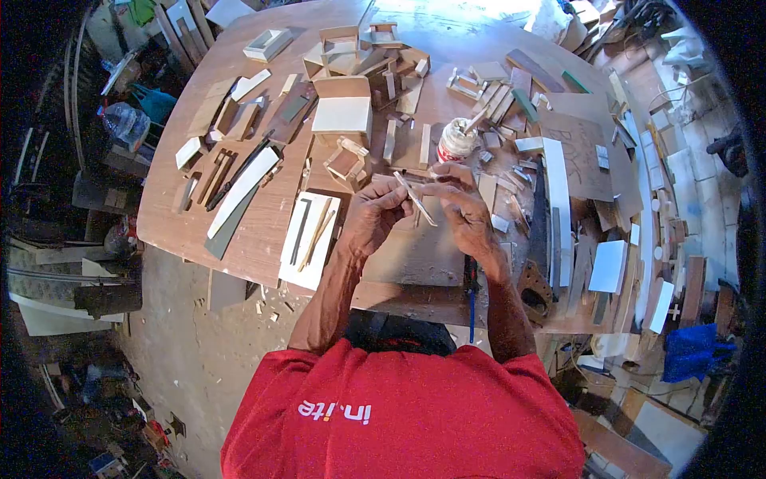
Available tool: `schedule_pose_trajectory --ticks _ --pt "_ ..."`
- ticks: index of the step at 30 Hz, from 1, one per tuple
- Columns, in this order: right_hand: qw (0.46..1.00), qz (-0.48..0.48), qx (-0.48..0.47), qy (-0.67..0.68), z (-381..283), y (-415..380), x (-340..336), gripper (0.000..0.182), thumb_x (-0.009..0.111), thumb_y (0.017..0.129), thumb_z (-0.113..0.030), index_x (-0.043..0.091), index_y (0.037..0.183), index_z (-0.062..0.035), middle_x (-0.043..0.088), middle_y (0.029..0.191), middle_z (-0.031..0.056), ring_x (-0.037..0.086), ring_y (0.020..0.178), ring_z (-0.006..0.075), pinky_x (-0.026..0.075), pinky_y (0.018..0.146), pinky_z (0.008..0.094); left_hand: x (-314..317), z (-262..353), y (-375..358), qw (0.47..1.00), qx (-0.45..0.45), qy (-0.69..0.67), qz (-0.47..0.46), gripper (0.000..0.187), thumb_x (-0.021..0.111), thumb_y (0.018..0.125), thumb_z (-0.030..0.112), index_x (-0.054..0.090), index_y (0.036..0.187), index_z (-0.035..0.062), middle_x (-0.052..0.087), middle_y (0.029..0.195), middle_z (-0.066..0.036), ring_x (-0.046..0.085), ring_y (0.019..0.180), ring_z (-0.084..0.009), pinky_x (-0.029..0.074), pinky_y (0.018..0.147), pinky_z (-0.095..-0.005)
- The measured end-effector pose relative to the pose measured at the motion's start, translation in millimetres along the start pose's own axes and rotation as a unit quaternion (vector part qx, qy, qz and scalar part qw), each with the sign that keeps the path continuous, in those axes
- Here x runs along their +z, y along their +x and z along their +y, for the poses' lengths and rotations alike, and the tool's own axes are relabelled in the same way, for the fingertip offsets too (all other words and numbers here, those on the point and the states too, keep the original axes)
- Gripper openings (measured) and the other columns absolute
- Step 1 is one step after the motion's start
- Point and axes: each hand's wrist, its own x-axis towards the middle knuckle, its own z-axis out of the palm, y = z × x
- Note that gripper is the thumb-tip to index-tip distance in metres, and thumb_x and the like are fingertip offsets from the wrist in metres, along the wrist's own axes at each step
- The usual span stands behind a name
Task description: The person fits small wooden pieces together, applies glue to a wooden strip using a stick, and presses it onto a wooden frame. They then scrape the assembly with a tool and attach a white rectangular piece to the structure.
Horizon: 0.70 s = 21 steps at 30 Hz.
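My left hand is closed, with thumb and fingers pinching a thin wooden strip that slants down to the right. My right hand is just right of it, fingers bent and apart, the index fingertip reaching the strip; no firm grip shows. Beyond my right hand stands a glue jar with a whitish, smeared rim and a stick in it. A small wooden frame lies beyond my left hand. Left of my left wrist, a white board carries a dark hex key and two thin wooden sticks.
Small wooden boxes and offcuts crowd the far middle of the table. A handsaw and long white strips lie to the right, near cardboard. A blue-handled tool hangs over the near edge.
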Motion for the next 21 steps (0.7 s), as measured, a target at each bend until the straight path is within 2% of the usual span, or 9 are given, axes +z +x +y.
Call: schedule_pose_trajectory --ticks 1,5,8,10,12,14,15,17,21 --pt "1.0 0.007 -0.012 -0.008 -1.5 -1.2 -0.4 0.04 0.051 0.082 0.003 0.067 0.115 -0.0114 0.057 0.122 0.0134 0.052 0.116 0.0286 0.041 0.096 0.0355 3.2 0.7 -1.5 1.0 -0.007 -0.014 -0.006 0.011 0.061 0.091 0.008 0.064 0.086 -0.0006 0.063 0.076 -0.007 0.06 0.069 -0.015 0.05 0.067 -0.0283" --pt "0.999 0.004 -0.048 -0.011 -11.8 -3.4 -2.5 0.041 0.049 0.081 0.004 0.07 0.113 -0.0142 0.056 0.118 0.0136 0.052 0.11 0.0281 0.039 0.097 0.0355 4.4 -0.6 -3.1 1.0 -0.02 -0.007 0.008 0.011 0.06 0.091 0.007 0.064 0.085 -0.0009 0.063 0.075 -0.008 0.06 0.068 -0.0164 0.051 0.065 -0.0293" --pt "0.999 0.009 -0.037 0.004 -13.1 -9.0 -0.4 0.045 0.05 0.08 0.007 0.07 0.112 -0.016 0.054 0.117 0.013 0.051 0.108 0.0278 0.038 0.098 0.0352 3.2 -2.3 -4.1 1.0 -0.024 -0.009 0.005 0.011 0.06 0.091 0.007 0.064 0.085 -0.0006 0.063 0.075 -0.008 0.061 0.068 -0.0169 0.052 0.064 -0.0289" --pt "0.998 0.012 -0.056 0.0 -10.1 -11.9 -1.3 0.046 0.05 0.079 0.008 0.071 0.111 -0.016 0.053 0.118 0.0126 0.051 0.109 0.0276 0.037 0.099 0.0349 -3.7 -5.1 -4.1 0.999 -0.042 0.025 -0.017 0.011 0.057 0.093 0.011 0.063 0.092 0.0022 0.063 0.079 -0.005 0.061 0.073 -0.0148 0.05 0.073 -0.0288" --pt "0.997 0.016 -0.074 -0.004 -9.1 -15.8 -1.0 0.047 0.051 0.078 0.009 0.071 0.11 -0.0161 0.052 0.119 0.0121 0.05 0.111 0.0274 0.037 0.099 0.0345 -2.4 -3.7 -6.4 0.999 -0.044 0.012 -0.029 0.011 0.057 0.093 0.011 0.063 0.092 0.0018 0.063 0.08 -0.005 0.061 0.073 -0.0146 0.05 0.073 -0.0289" --pt "0.999 0.006 -0.047 -0.006 -11.8 -20.4 -0.6 0.034 0.055 0.08 0.003 0.073 0.106 -0.0107 0.05 0.124 0.0111 0.05 0.113 0.0255 0.039 0.098 0.0359 -3.3 -4.7 -6.0 0.998 -0.046 -0.002 -0.041 0.011 0.057 0.093 0.011 0.063 0.093 0.0015 0.063 0.081 -0.005 0.061 0.073 -0.0144 0.051 0.074 -0.0289" --pt "0.999 0.006 -0.046 -0.006 -15.3 -22.4 -1.2 0.034 0.055 0.08 0.003 0.073 0.106 -0.0107 0.05 0.124 0.0111 0.05 0.113 0.0255 0.039 0.098 0.0359 -6.1 -7.1 -5.0 0.998 -0.047 -0.012 -0.031 0.011 0.058 0.093 0.011 0.063 0.094 0.0013 0.064 0.081 -0.005 0.061 0.073 -0.0142 0.051 0.074 -0.0291" --pt "1.0 0.01 -0.022 0.008 -24.5 -25.4 -3.3 0.044 0.053 0.073 0.008 0.072 0.107 -0.0131 0.053 0.118 0.0124 0.049 0.114 0.027 0.036 0.101 0.036 -8.5 -8.5 -4.9 0.998 -0.048 -0.022 -0.021 0.011 0.058 0.093 0.011 0.063 0.095 0.001 0.064 0.082 -0.005 0.061 0.073 -0.0139 0.051 0.074 -0.0294" --pt "0.998 0.011 -0.037 0.041 -20.8 -38.1 -4.1 0.039 0.052 0.074 0.009 0.071 0.102 -0.0101 0.054 0.118 0.0127 0.048 0.117 0.027 0.036 0.101 0.0357 -11.4 -8.1 -4.7 0.998 -0.046 -0.023 -0.025 0.012 0.059 0.092 0.011 0.064 0.097 0.0012 0.064 0.084 -0.004 0.06 0.073 -0.0134 0.051 0.075 -0.0293"
